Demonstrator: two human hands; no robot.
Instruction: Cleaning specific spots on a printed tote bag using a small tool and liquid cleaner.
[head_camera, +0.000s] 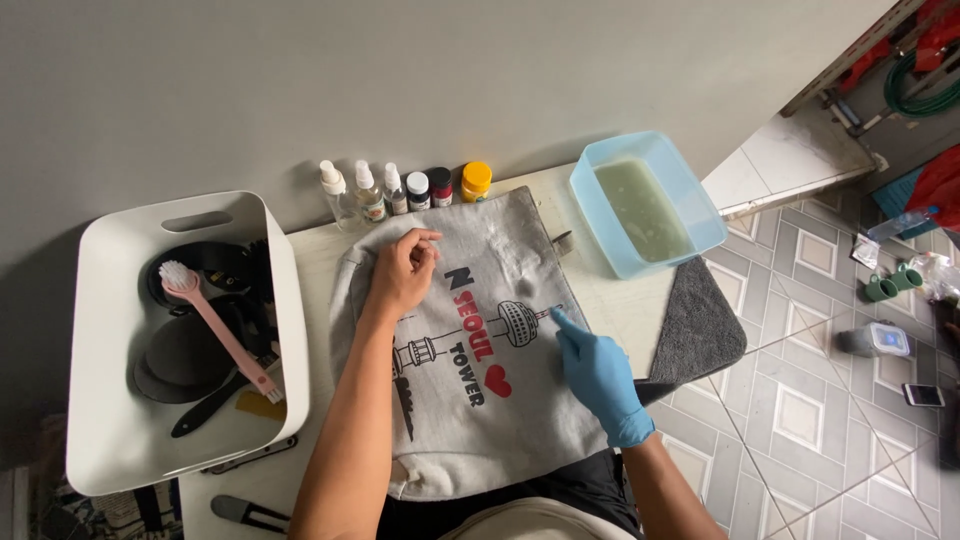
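Hands press a grey printed tote bag (480, 330), damp and wrinkled.

I am at a small white table (320, 250) set against a plain grey wall (400, 70) in what reads as a home utility or wash corner. Patterned floor tiles (800, 420) lie to the right of the table. Past the table's far right corner, a coiled green hose (915, 100) hangs. On the table: a blue basin of cloudy water (645, 205), a row of small bottles (400, 190) along the wall, and a white tub (180, 340) of brushes at its left end.
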